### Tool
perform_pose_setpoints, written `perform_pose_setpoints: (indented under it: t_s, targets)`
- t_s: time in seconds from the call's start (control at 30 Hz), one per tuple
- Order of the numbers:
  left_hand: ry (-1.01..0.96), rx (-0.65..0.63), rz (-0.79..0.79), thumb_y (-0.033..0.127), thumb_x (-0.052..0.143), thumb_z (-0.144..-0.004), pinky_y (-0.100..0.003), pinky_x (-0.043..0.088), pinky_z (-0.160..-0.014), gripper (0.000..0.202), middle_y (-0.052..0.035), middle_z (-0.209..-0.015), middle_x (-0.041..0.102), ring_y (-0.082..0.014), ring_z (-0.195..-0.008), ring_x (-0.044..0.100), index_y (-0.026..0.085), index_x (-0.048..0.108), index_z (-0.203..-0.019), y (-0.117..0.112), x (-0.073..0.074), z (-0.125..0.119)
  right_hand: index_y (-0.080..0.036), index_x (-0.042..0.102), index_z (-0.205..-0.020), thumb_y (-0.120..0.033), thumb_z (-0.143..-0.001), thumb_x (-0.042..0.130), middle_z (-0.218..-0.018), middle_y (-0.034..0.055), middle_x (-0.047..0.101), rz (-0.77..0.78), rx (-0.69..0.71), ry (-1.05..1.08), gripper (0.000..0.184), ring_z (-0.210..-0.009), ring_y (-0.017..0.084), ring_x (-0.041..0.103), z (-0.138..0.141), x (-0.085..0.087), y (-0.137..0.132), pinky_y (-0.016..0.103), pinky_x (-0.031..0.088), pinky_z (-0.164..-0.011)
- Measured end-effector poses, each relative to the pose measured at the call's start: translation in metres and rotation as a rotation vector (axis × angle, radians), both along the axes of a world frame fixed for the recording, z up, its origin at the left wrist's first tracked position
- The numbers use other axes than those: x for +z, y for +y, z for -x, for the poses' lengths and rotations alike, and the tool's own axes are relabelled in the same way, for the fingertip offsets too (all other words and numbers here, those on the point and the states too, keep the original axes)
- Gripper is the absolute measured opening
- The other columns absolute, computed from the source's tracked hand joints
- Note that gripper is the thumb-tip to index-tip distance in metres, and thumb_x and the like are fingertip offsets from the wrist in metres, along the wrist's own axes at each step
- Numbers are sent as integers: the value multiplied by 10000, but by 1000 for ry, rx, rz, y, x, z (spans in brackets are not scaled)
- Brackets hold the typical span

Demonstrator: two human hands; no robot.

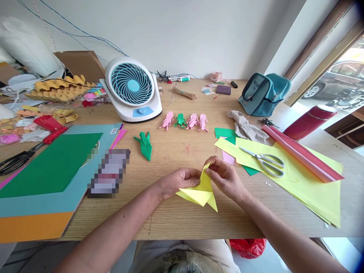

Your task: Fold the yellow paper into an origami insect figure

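Observation:
A partly folded yellow paper (200, 193) with pointed flaps is held between both hands above the table's front part. My left hand (182, 182) grips its left side, thumb on top and fingers curled behind. At the upper right tip, my right hand (223, 176) pinches the paper between thumb and fingers. Farther back lies a green folded paper figure (145, 146). Behind it stand several small paper figures in a row, pink ones (193, 120) and a green one (180, 120).
At right, scissors (265, 161) lie on yellow sheets (315, 189) beside a red paper roll (304, 153) and a red bottle (309, 121). A fan (132, 89) stands at the back. Left are a phone (109, 172) and green card (54, 163). A teal bag (264, 94) sits behind.

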State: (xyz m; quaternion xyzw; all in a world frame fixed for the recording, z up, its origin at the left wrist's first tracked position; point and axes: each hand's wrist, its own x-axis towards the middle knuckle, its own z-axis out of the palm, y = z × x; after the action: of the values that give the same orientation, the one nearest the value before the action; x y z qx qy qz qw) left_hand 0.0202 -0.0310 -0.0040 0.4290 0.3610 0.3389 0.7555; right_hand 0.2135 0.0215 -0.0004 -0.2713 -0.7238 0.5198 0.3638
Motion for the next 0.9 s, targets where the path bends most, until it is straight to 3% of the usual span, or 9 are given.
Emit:
perform_pose_setpoints:
  t_s: [0.27, 0.53, 0.63, 0.73, 0.8, 0.9]
  targets:
    - [-28, -20, -1, 444, 825, -725, -225, 426, -689, 426, -48, -952, 696, -129, -786, 609, 162, 717, -1027, 1, 0, 1, -211, 551, -864, -221, -943, 562, -810, -11, 536, -103, 1, -3, 80, -712, 121, 489, -1, 0, 0, 261, 390, -655]
    - [3, 3, 1, 409, 818, -739, -227, 445, -682, 363, -49, -921, 703, -135, -769, 618, 157, 717, -979, 0, 1, 1, -222, 575, -869, -293, -951, 575, -801, -8, 544, -54, 6, 3, 108, -727, 134, 509, 0, -1, 2, 271, 415, -679]
    - [-31, 127, -48, 398, 808, -753, -226, 462, -717, 376, -65, -947, 700, -144, -816, 633, 148, 690, -1008, 2, 0, 0, -243, 595, -1003, -344, -946, 585, -923, 19, 587, -24, -71, 50, 116, -781, 147, 538, 1, -3, 5, 279, 434, -687]
    - [-3, 358, -141, 389, 797, -758, -221, 479, -707, 389, -43, -951, 681, -139, -812, 634, 170, 634, -1034, 5, -2, -1, -253, 572, -1121, -413, -933, 591, -1015, 43, 590, 10, -171, 81, 248, -848, 163, 552, 2, -3, 9, 286, 455, -706]
    - [64, 503, -212, 399, 772, -774, -226, 499, -684, 407, -25, -949, 658, -146, -812, 635, 193, 589, -1074, 7, -3, -2, -252, 542, -1174, -472, -933, 568, -1037, 54, 588, 78, -156, 87, 327, -887, 174, 569, 3, -1, 9, 296, 479, -729]
    - [156, 619, -311, 384, 715, -807, -260, 536, -679, 397, -25, -992, 628, -170, -843, 645, 214, 528, -1113, 10, -5, -3, -261, 468, -1272, -544, -915, 560, -1044, 53, 571, 228, -42, 71, 465, -898, 181, 593, 4, 3, 5, 333, 518, -780]
